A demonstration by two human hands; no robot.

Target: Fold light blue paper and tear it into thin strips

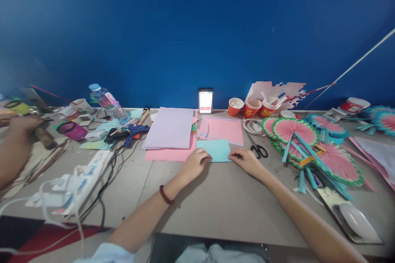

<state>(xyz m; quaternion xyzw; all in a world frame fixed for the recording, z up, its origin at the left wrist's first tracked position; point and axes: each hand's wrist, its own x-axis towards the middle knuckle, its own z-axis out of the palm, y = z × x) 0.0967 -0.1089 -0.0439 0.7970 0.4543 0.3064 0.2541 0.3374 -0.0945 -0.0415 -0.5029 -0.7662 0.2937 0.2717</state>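
A small light blue paper sheet (pixel 216 149) lies on the grey table (pixel 222 197) in front of me. My left hand (pixel 195 163), with a dark red bead bracelet on its wrist, has its fingers curled and pinches the sheet's lower left corner. My right hand (pixel 247 160) pinches the lower right corner the same way. Behind the blue sheet lie a pink sheet (pixel 224 129) and a lilac sheet (pixel 170 128) on top of more pink paper.
Black scissors (pixel 257 148) lie just right of my right hand. Pink and green paper fans (pixel 308 144) pile up at right. Orange cups (pixel 251 108) and a phone (pixel 205 101) stand by the blue wall. A power strip (pixel 83 176), glue gun (pixel 132 131) and bottle (pixel 108 102) sit left, near another person's hand (pixel 21 125).
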